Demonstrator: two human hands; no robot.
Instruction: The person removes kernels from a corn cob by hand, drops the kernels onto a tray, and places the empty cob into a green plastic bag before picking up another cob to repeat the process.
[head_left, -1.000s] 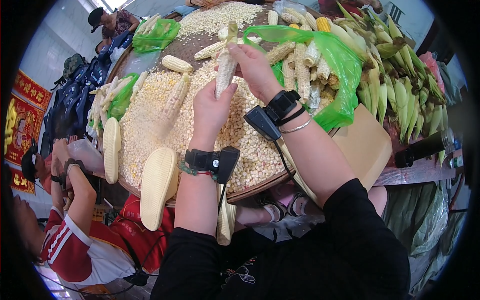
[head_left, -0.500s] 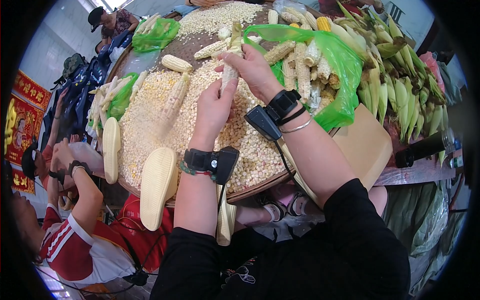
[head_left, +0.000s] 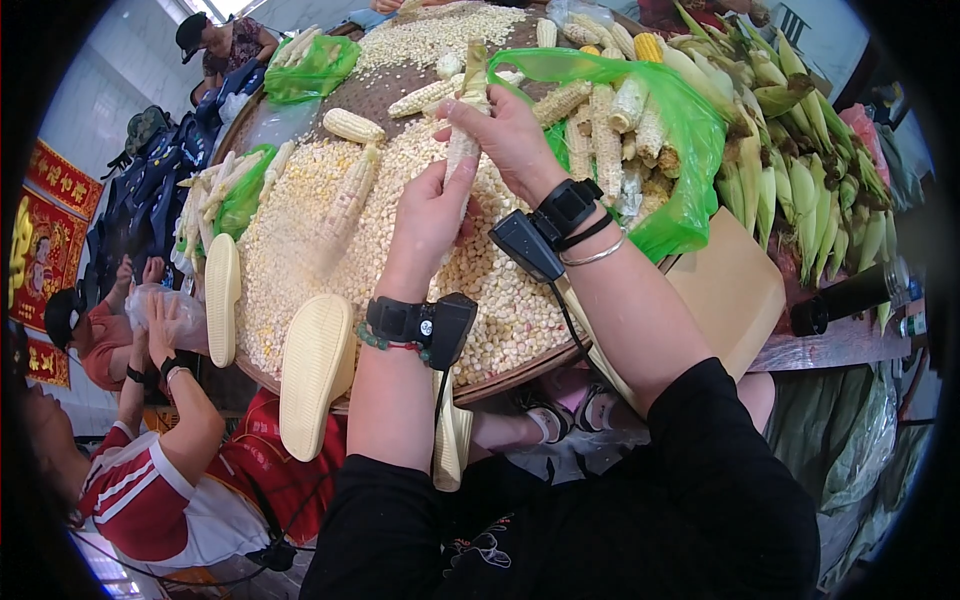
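Both of my hands are closed around one pale corn cob point(head_left: 462, 150), held tilted above a tray point(head_left: 540, 362) of loose corn kernels point(head_left: 400, 250). My left hand point(head_left: 430, 215) grips its lower part, thumb along the cob. Higher up, my right hand point(head_left: 508, 140) wraps it near the end where a dry husk stub point(head_left: 476, 65) sticks out. The fingers hide much of the cob's surface. A partly stripped cob point(head_left: 352, 190) lies on the kernels to the left, beside a whole pale ear point(head_left: 353, 127).
A green plastic bag point(head_left: 690, 130) of cobs stands right of my hands, with unhusked ears point(head_left: 800, 190) beyond. Pale yellow slippers point(head_left: 318, 380) sit along the tray's near rim. A co-worker's hands point(head_left: 160, 325) are at the left. A cardboard piece point(head_left: 730, 300) lies at right.
My hands keep their hold on the cob with barely any shift. At the left, the co-worker's hands have come together and another person's raised arm has lowered.
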